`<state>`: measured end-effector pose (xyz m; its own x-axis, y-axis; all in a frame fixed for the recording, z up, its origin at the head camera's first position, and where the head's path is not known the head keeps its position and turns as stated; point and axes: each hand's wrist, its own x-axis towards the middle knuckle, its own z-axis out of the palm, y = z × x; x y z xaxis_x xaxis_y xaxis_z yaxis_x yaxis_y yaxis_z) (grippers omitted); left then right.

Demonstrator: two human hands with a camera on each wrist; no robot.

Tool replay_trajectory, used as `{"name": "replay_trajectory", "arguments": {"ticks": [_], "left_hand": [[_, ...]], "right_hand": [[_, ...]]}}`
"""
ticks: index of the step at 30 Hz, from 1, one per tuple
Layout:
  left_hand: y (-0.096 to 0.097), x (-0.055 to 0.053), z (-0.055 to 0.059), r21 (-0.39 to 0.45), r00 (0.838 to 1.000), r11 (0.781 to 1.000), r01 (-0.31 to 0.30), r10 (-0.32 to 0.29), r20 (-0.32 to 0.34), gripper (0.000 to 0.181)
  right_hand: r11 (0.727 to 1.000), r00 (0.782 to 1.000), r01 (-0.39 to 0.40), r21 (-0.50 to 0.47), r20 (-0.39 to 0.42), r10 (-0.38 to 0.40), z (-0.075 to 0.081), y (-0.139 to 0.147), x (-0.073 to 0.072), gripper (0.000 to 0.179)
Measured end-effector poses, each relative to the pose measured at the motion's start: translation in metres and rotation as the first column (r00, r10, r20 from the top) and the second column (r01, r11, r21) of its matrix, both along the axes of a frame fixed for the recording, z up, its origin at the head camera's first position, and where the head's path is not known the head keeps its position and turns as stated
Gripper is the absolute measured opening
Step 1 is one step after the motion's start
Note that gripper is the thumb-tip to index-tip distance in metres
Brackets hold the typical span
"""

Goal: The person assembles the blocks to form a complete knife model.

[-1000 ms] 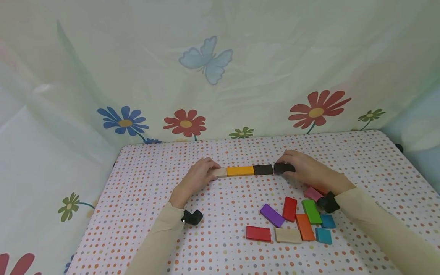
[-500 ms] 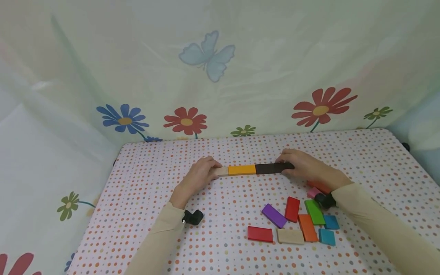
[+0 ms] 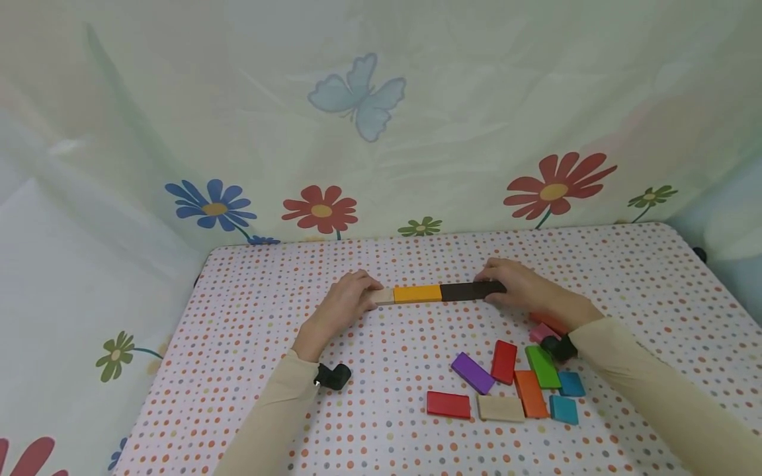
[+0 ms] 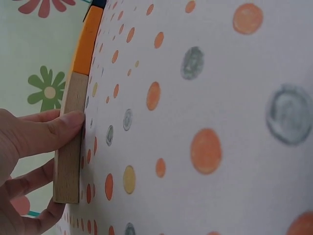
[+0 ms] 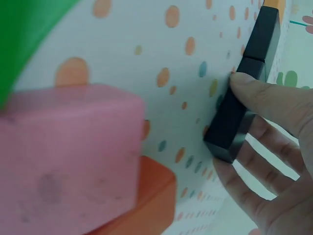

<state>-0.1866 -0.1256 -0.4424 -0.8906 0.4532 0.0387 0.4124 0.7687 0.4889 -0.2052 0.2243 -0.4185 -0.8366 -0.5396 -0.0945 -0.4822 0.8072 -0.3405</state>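
A straight row of wooden blocks lies across the table's far half. At its left end my left hand (image 3: 345, 301) pinches a natural wood block (image 4: 72, 161), thumb on the near side and fingers behind. Beside that block sits a yellow-orange block (image 3: 417, 294), then a black block (image 3: 457, 291). The right end is a second black block (image 5: 232, 115), which my right hand (image 3: 516, 284) grips between thumb and fingers. Its end meets the first black block, with a thin seam showing in the right wrist view.
Nearer me on the dotted cloth (image 3: 357, 430) lie loose blocks: purple (image 3: 473, 373), red (image 3: 504, 361), another red (image 3: 448, 404), natural wood (image 3: 501, 408), orange (image 3: 532, 394), green (image 3: 542, 367) and two blue. Pink (image 5: 73, 156) and orange-red (image 5: 151, 196) blocks lie under my right wrist.
My right hand has slid its black block left, closing the small gap to the other black block. Since half a second ago the hands have hardly moved.
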Motion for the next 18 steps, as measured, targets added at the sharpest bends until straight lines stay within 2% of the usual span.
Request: {"name": "replay_trajectory", "arguments": {"ticks": [8,13,18], "left_hand": [[0.000,0.002,-0.002,-0.003,1.000,1.000,0.002,-0.002,-0.011,0.030],[0.000,0.001,-0.003,-0.004,1.000,1.000,0.003,-0.003,-0.007,0.031],[-0.001,0.002,0.000,-0.006,1.000,1.000,0.004,-0.004,-0.007,0.030]], "right_hand": [[0.999,1.000,0.021,-0.037,0.008,-0.020,-0.005,0.004,0.007,0.042],[0.992,0.997,0.082,-0.096,0.007,-0.081,0.003,0.017,0.017,0.052],[0.983,0.991,0.131,-0.126,0.027,-0.128,0.014,0.046,0.030,0.051]]}}
